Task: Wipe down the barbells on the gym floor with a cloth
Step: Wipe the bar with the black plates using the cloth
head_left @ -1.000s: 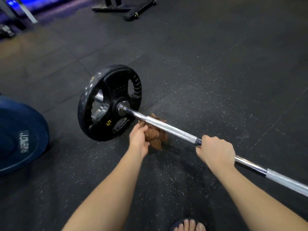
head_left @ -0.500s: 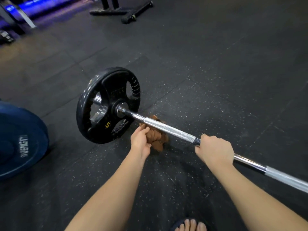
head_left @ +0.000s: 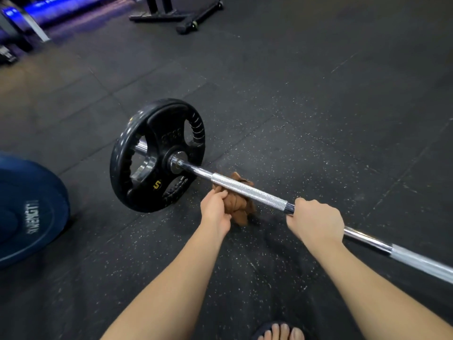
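A chrome barbell [head_left: 255,193] lies across the black rubber floor, running from centre left down to the right edge. A black 5 plate [head_left: 157,154] sits on its left end. My left hand [head_left: 215,212] grips a crumpled brown cloth [head_left: 239,207] just under the knurled part of the bar, close to the plate. My right hand [head_left: 316,222] is closed around the bar further right, at the end of the knurling.
A large blue bumper plate [head_left: 27,212] lies at the left edge. Black rack feet [head_left: 176,15] and a blue-lit machine stand at the far top left. My sandalled foot [head_left: 279,331] shows at the bottom edge.
The plate has rotated on the bar, its yellow 5 shifting around the hub. Both hands keep their hold in nearly the same place.
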The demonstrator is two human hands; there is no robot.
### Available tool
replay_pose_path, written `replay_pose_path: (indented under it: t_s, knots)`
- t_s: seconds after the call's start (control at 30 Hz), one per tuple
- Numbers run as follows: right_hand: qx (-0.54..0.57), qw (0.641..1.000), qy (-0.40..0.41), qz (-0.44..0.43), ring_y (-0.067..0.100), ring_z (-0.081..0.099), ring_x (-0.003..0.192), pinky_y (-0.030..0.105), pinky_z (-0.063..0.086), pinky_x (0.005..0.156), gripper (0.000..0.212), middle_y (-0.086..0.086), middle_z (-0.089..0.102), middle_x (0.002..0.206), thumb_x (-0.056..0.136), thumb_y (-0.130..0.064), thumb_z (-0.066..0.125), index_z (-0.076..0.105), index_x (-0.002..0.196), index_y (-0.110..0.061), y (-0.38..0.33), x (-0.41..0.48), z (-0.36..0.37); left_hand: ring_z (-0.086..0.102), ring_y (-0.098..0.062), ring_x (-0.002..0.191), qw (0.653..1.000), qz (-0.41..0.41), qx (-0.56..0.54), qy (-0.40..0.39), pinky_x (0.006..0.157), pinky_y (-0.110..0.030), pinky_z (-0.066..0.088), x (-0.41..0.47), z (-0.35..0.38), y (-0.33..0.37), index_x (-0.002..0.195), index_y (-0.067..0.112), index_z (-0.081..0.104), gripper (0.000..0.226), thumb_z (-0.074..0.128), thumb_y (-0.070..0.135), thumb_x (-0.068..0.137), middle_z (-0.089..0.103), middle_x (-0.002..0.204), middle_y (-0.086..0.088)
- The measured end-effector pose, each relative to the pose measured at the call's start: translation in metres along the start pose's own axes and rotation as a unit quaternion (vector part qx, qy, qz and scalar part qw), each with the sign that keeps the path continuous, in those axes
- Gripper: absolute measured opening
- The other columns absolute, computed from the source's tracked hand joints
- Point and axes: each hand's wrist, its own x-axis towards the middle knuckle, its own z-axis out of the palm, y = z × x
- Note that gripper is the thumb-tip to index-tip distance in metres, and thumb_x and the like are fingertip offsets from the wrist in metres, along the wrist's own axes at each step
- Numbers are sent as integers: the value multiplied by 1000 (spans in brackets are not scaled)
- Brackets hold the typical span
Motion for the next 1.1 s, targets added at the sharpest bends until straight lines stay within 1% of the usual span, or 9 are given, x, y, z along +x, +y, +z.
replay_pose_path:
  t_s: [0.07,0.17,0.3,0.53,0.63,0.77,0.87,0.93,1.1]
  knots:
    - [-1,1000,2,-2,23,47,56,31,36,56,25,-6,41,62,95,-44,53,48,87,-21,0,1,0,46,-14,53,1000,-12,-19,14,88,-35,39,-2,4,-5,118,12,70,34,42,-1,102,52,57,-1]
    - [-3,1000,1,-1,21,45,54,31,36,56,25,-6,43,63,95,-44,52,49,87,-21,0,2,0,51,-16,59,998,-3,-57,20,67,-34,45,-9,9,6,104,10,67,32,40,-6,100,70,63,-3]
    - [-6,1000,1,2,18,42,51,30,36,56,25,-6,44,63,95,-44,52,49,86,-21,0,2,-1,30,-12,49,999,7,-54,-3,44,-22,32,-9,6,14,104,7,68,37,33,-3,101,65,64,-6]
    - [-5,1000,6,7,18,43,51,30,36,55,22,-6,44,63,95,-42,51,48,86,-22,-1,1,-2,52,-16,61,997,-20,68,-39,88,-41,44,-17,15,-25,124,5,57,28,42,0,100,56,64,-3]
    - [-6,1000,8,7,21,48,56,31,37,56,21,-6,42,63,95,-41,51,48,86,-22,-1,1,-2,63,-22,80,998,-23,39,-33,98,-46,50,-19,24,-35,123,9,60,31,44,-1,99,69,88,-10]
    - [-8,1000,9,6,17,37,48,30,32,53,24,-6,41,62,96,-44,51,48,85,-22,0,1,-1,67,-23,69,1000,1,-23,-17,70,-39,56,-17,22,-17,122,2,59,33,38,-6,97,74,81,-12]
    - [-12,1000,9,5,16,34,46,30,27,50,25,-6,40,61,96,-43,51,48,84,-21,0,0,0,68,-28,61,999,24,-28,-24,49,-32,48,-16,21,-4,130,-5,52,39,36,-5,95,77,99,-20]
    - [-12,1000,9,2,18,37,48,30,29,51,24,-6,40,61,96,-42,51,48,85,-21,0,0,0,56,-22,48,999,29,-1,-27,49,-28,36,-17,24,-7,131,-4,51,41,36,-3,94,76,105,-22]
    - [-13,1000,14,1,22,42,53,31,32,54,23,-5,38,61,96,-41,50,48,85,-21,-1,0,1,58,-24,59,999,-4,-22,-40,67,-38,51,-29,31,-46,125,-2,50,37,34,-7,92,70,85,-23]
